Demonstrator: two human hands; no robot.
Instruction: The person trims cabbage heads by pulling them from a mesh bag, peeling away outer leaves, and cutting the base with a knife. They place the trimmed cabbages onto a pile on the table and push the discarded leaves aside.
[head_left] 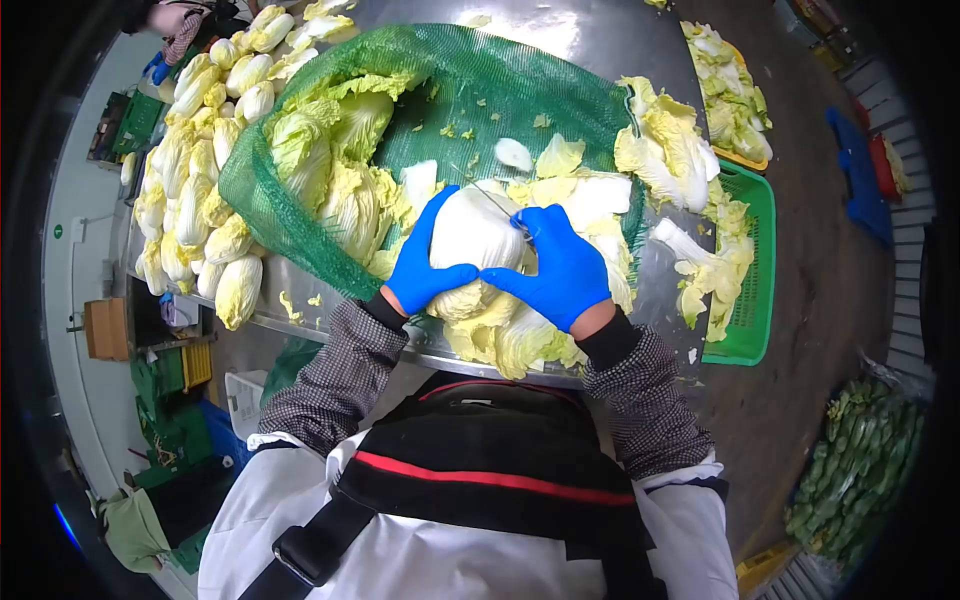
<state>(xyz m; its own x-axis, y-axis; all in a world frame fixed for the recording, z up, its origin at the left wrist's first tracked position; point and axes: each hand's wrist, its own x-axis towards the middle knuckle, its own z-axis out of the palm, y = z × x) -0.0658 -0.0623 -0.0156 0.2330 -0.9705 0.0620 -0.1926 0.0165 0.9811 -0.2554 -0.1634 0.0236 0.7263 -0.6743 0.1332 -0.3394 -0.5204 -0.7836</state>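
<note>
A napa cabbage [470, 228] lies on the metal table in front of me, its white base facing up and away. My left hand [424, 268], in a blue glove, is wrapped around the cabbage's left side. In the blue-gloved fingers of my right hand [560, 265] is a thin metal knife [491, 200], its blade over the cabbage's white end; its handle is mostly hidden. The right thumb presses the cabbage, close to the left thumb. Loose outer leaves [510, 335] lie beneath and in front of it. Beyond, a green mesh sack [470, 60] holds several leafy cabbages [350, 205].
Trimmed cabbages [195, 190] are heaped on the left of the table. Leaves hang over a green crate [752, 300] at the right edge, with a yellow crate [745, 160] of leaves behind. Another person's gloved hand [158, 68] shows at top left. Bagged green vegetables [860, 470] sit lower right.
</note>
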